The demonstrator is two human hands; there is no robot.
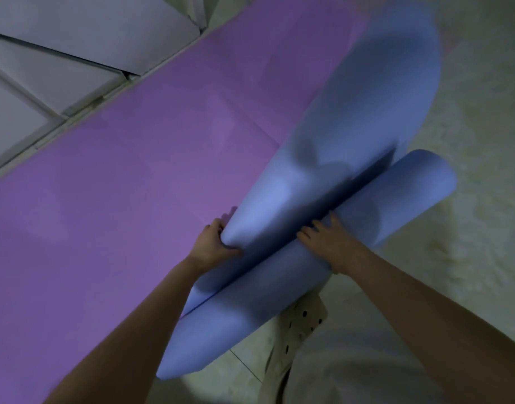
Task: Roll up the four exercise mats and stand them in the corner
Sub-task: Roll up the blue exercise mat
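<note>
A blue exercise mat (352,118) is partly rolled; its rolled part (308,258) lies diagonally across the lower middle, and the loose part bulges up and away toward the top right. My left hand (214,243) grips the left edge of the loose sheet just above the roll, fingers curled round it. My right hand (327,240) lies on top of the roll with its fingers spread toward the crease. A purple mat (134,185) lies flat on the floor to the left, partly under the blue one.
White wall panels and a pale skirting (84,106) run along the purple mat's far edge at the upper left. Pale tiled floor (469,228) spreads to the right. My light spotted clothing (303,322) shows below the roll.
</note>
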